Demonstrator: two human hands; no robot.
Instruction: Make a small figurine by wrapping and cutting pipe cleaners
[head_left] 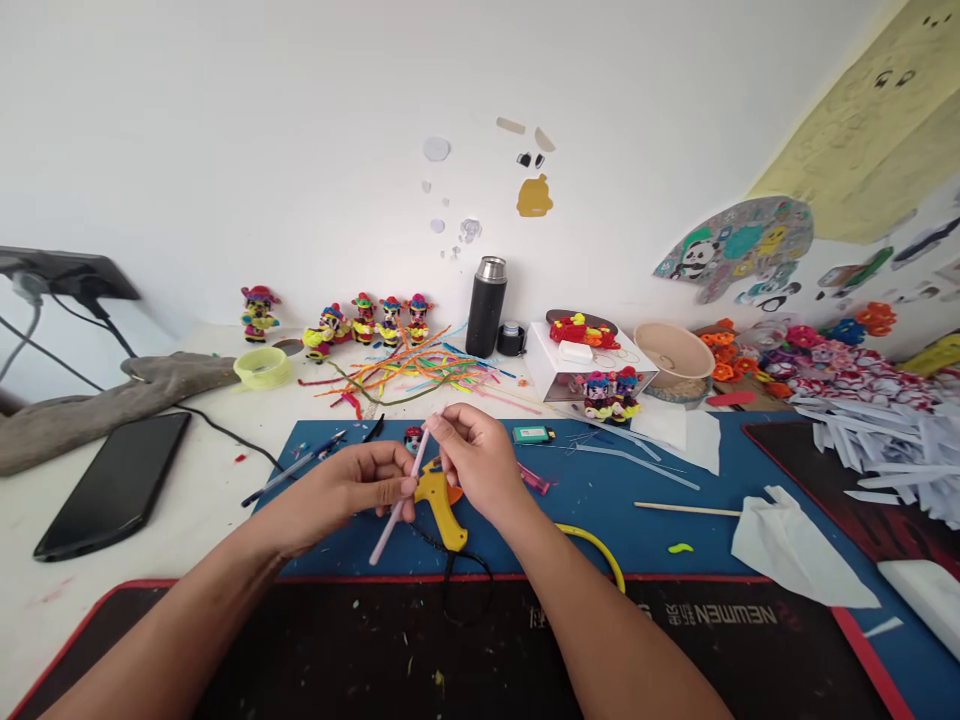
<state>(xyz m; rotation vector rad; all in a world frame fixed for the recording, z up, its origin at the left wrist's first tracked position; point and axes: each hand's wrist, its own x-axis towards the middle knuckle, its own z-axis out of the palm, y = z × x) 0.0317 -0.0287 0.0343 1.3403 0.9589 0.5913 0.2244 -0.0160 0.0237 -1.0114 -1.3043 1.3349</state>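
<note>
A pale pink stem (pixel 385 536), which looks like a pipe cleaner, slants between my hands over the blue mat. My left hand (pixel 367 480) pinches it near its middle, and the lower end sticks out below the fingers. At the top end, my right hand (pixel 476 455) closes thumb and fingers on it. Behind and just below the hands lies a yellow glue gun (pixel 442 512), its nozzle end partly hidden. A small doll's head (pixel 412 438) in a red hat shows between the hands; the rest of it is covered.
Colourful pipe cleaners (pixel 420 365) lie in a loose pile at the back, near several small dolls (pixel 364 318) and a black thermos (pixel 486 308). A phone (pixel 116 485) is on the left. To the right are a wooden stick (pixel 686 509), tissue (pixel 795 550) and paper strips (pixel 885 440).
</note>
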